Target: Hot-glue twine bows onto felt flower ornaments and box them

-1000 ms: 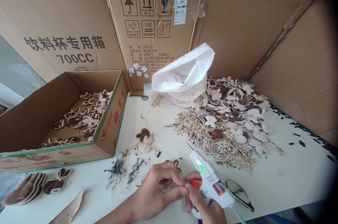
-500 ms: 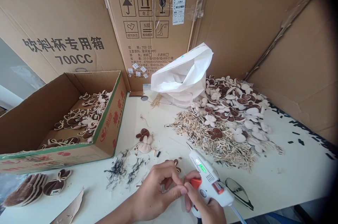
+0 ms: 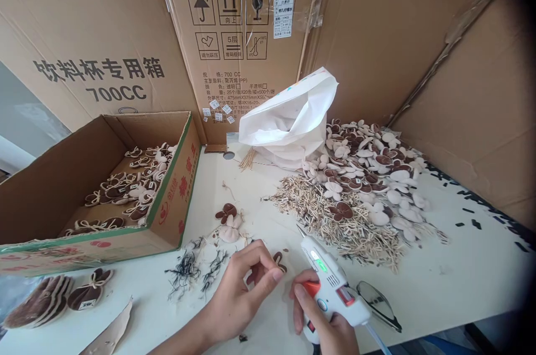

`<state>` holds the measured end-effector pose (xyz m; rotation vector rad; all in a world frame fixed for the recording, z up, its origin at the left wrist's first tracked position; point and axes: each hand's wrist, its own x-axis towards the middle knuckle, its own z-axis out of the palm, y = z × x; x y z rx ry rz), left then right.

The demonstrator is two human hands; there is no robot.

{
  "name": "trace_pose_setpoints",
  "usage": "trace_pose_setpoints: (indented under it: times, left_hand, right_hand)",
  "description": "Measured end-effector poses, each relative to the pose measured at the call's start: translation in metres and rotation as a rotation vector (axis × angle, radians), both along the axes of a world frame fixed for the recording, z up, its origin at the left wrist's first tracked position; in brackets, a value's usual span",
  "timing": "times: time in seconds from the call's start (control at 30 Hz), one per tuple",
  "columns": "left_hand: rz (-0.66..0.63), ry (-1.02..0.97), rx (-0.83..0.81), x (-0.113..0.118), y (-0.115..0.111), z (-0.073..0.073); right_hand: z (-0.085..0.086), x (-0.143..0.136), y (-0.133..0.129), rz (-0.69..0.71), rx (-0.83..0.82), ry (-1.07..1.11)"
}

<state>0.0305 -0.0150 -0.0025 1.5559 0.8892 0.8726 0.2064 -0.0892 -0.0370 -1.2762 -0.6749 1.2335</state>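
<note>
Clasping the glue gun (image 3: 329, 272), the right hand (image 3: 323, 322) partly hides it; the left hand (image 3: 235, 294) pinches, contents unclear.

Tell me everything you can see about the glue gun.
The glue gun has a white, plastic-looking body, a metallic-looking pointed nozzle, an orange trigger, a green-lit panel and a pale cord. It is held in the right hand, nozzle towards the picture's upper left. Glasses lie to its right; contact is unclear.
</note>
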Motion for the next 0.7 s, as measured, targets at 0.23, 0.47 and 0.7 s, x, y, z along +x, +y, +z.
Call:
trace_pose_setpoints:
  times: [0.23, 0.47, 0.7]
  left_hand:
    - [0.143, -0.011, 0.102, -0.010, 0.011, 0.003]
    - [0.200, 0.034, 0.107, -0.020, 0.018, 0.009]
    - [0.108, 0.062, -0.088, -0.049, 0.029, 0.040]
  right_hand:
    - [0.000, 0.000, 0.000, 0.009, 0.034, -0.010]
    - [0.004, -0.001, -0.001, 0.020, 0.038, 0.024]
    - [0.005, 0.000, 0.000, 0.029, 0.038, 0.038]
